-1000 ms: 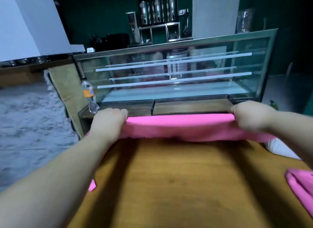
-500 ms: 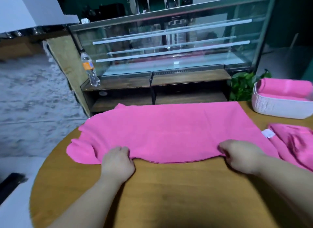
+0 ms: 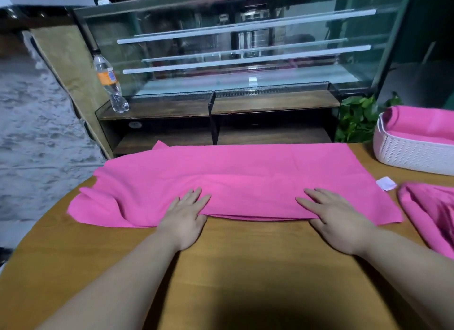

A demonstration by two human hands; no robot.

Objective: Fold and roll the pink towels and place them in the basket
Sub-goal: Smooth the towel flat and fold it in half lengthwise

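A pink towel lies folded in half across the far part of the round wooden table, its left end rumpled. My left hand rests flat on its near edge, fingers spread. My right hand presses flat on the same edge further right. A white label sticks out at the towel's right side. The white woven basket at the far right holds a rolled pink towel. Another pink towel lies bunched at the table's right edge.
Behind the table stands a glass display case on a dark wooden shelf unit. A plastic bottle stands on its left ledge. A green plant sits between the case and the basket.
The towel was held up by its edge, then laid down and folded on the table. Both hands let go of the edge and now lie flat on the towel.
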